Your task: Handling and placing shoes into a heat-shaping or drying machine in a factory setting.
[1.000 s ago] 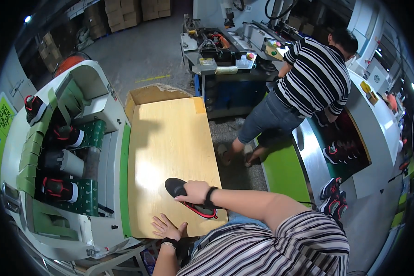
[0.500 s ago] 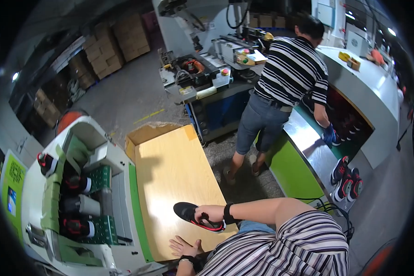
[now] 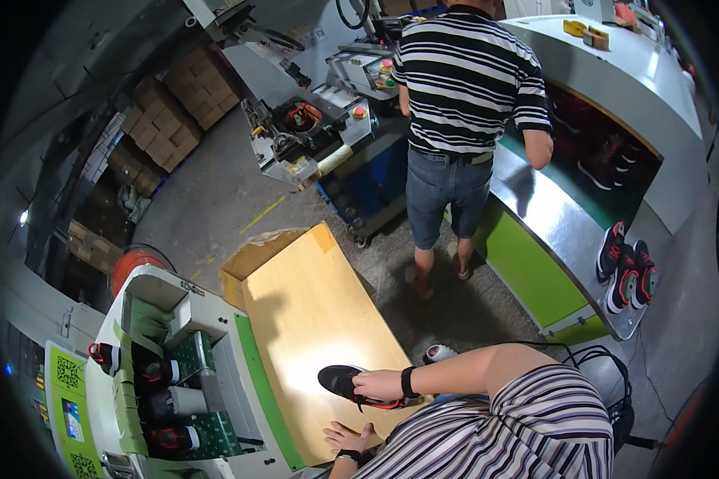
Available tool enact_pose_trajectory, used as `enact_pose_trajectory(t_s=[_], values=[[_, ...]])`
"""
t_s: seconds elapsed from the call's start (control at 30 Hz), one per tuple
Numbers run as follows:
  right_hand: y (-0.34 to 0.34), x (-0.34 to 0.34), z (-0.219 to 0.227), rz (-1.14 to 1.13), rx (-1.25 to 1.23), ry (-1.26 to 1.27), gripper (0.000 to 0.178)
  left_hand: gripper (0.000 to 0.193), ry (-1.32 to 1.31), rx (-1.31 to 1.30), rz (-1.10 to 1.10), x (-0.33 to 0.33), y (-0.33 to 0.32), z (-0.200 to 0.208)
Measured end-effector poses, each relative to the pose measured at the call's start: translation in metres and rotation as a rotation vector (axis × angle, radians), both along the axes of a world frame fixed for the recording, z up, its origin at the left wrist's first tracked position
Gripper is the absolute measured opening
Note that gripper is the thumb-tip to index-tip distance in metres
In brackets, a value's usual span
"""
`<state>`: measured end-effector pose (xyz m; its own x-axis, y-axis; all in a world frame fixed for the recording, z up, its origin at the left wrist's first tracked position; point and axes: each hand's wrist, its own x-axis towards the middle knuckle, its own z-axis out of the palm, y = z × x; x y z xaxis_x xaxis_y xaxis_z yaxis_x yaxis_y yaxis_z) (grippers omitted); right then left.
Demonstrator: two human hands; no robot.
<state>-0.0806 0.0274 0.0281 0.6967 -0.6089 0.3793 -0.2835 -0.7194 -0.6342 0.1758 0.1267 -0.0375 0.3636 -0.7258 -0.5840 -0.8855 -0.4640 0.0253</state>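
- Handling one black shoe (image 3: 340, 381) appears to be the step in hand; we have it at the near end of the pale wooden table (image 3: 311, 319), its toe pointing to our left.
- Our right hand (image 3: 378, 385) grasps the shoe from above, around the upper near its opening; how far the fingers reach inside, we cannot tell.
- Our left hand (image 3: 347, 437) lies on the tabletop with fingers spread, near the shoe but apart from it, grasping nothing.
- Whether the sole bears on the wood or hangs just above it, we cannot tell from this angle.
- To our left, beyond the table's green edge strip (image 3: 272, 391), a white machine (image 3: 233, 359) holds two inner shoes (image 3: 172, 438), with another shoe (image 3: 105, 356) on its outer edge.
- To our right, several shoes (image 3: 627, 275) stand at the end of a metal counter (image 3: 551, 209), and a co-worker (image 3: 471, 88) stands with back turned, well apart from our hands.
- As we judge it, the next move calls for a firm hold on the upper, with our left hand free to steady the toe.
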Motion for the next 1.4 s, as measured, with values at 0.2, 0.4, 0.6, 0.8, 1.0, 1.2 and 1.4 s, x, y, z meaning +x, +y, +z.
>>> enact_pose_trajectory(t_s=[0.2,0.4,0.6,0.8,1.0,1.2,1.4], values=[[0.016,-0.006,0.017,-0.002,-0.015,0.147,0.031,0.136,-0.006,0.049,-0.037,0.002,-0.002,0.003],[0.016,0.002,0.010,0.025,-0.096,0.188,0.025,0.136,0.001,0.059,-0.003,0.006,0.003,0.001],[0.003,0.000,0.012,-0.062,0.069,0.116,0.012,0.138,-0.009,0.037,-0.030,-0.002,-0.003,-0.002],[-0.004,0.021,0.021,-0.077,-0.191,0.146,0.011,0.132,-0.103,-0.076,-0.054,0.008,0.007,-0.012],[0.017,0.016,0.034,-0.071,-0.277,0.459,0.017,0.128,-0.112,-0.069,-0.047,0.003,0.000,-0.017],[0.016,0.028,0.031,-0.172,-0.287,0.470,0.016,0.126,-0.142,-0.141,-0.074,0.002,0.003,-0.030],[0.002,0.057,0.044,-0.259,0.364,-0.500,0.041,0.130,-0.062,-0.211,-0.241,0.024,0.021,-0.040]])
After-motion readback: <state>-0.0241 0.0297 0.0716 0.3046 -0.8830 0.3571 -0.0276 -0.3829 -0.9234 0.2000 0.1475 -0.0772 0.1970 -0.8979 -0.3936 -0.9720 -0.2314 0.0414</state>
